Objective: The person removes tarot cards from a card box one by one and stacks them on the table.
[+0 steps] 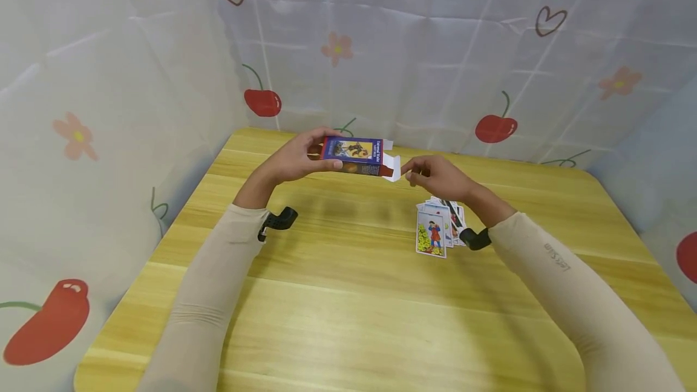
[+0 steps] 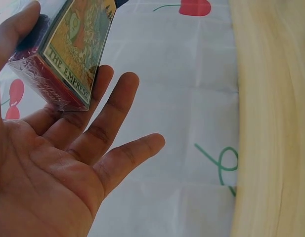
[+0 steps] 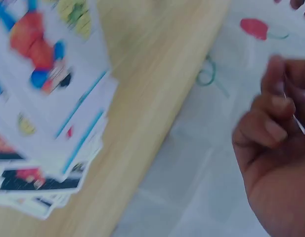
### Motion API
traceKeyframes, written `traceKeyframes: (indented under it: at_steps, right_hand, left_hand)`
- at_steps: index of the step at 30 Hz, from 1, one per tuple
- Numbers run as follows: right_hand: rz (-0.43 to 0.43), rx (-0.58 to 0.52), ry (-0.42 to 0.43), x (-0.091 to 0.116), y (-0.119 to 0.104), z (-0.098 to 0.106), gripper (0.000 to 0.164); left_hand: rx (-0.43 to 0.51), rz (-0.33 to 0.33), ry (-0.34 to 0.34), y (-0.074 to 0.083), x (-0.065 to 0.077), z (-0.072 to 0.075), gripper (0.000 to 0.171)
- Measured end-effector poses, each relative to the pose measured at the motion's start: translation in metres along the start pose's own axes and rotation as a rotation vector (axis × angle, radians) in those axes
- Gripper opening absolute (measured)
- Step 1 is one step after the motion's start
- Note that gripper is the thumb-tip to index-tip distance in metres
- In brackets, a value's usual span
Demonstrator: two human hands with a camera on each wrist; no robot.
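Note:
My left hand [image 1: 296, 159] grips a blue and red tarot deck box [image 1: 351, 149] by its left end, thumb on the near side, and holds it above the table. In the left wrist view the Empress picture on the box [image 2: 75, 49] faces the camera, and the remaining fingers spread out below it. At the box's right end the white flaps [image 1: 393, 165] stand out. My right hand [image 1: 438, 175] has its index fingertip right at the flap's edge, the other fingers loosely bent. Below the right wrist, a loose pile of tarot cards [image 1: 432, 236] lies face up.
The light wood table [image 1: 337, 295] has rounded corners and meets a printed white curtain [image 1: 381, 59] at the back and sides. Black wrist mounts [image 1: 280, 219] stick out from both sleeves, the right one [image 1: 475, 239] close over the cards.

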State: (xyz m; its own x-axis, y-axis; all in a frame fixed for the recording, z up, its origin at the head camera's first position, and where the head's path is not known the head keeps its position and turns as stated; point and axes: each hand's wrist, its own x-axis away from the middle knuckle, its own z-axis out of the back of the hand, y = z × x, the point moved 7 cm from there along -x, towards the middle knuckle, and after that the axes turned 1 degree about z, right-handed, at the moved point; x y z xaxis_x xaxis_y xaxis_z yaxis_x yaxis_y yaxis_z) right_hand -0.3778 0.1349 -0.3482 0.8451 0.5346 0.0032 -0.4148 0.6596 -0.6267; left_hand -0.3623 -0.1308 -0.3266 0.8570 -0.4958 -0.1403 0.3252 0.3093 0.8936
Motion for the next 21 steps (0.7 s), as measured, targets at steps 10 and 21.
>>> traceKeyframes:
  at_steps: [10, 21]
  right_hand:
    - [0.125, -0.227, 0.458, 0.015, -0.051, 0.023, 0.029]
    - [-0.018, -0.304, 0.222, 0.005, -0.060, 0.004, 0.031]
  left_hand:
    - [-0.005, -0.006, 0.004, 0.003, 0.001, 0.003, 0.059]
    - [-0.005, -0.008, -0.006, 0.002, 0.001, 0.001, 0.060]
